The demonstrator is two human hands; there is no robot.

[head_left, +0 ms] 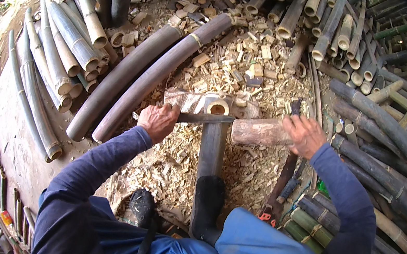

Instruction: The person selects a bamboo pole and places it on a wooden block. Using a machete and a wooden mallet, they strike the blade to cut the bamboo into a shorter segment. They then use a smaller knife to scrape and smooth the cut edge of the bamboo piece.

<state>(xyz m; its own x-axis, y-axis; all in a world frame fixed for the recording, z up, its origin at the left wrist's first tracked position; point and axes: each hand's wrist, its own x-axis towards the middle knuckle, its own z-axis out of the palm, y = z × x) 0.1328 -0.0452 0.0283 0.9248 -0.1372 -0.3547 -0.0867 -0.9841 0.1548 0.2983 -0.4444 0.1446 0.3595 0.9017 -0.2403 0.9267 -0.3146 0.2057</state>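
My left hand (pixel 158 122) is closed around the handle of a long dark knife (pixel 197 117). Its blade points right and lies across the bamboo pole (pixel 212 147), just below the pole's open, hollow end. In my right hand (pixel 306 136) is a thick wooden mallet (pixel 259 131), held level, its head close to the blade's tip; I cannot tell whether they touch. The pole's far end rests on a rough wooden block (pixel 186 101). My foot in a black sock (pixel 208 201) presses on the near part of the pole.
Wood chips (pixel 154 172) cover the ground. Two long dark bamboo poles (pixel 168 64) lie to the left, beyond them a stack of cut poles (pixel 68 49). More bamboo (pixel 386 133) is piled at the right and far side. A saw with an orange handle (pixel 268 216) lies near my right knee.
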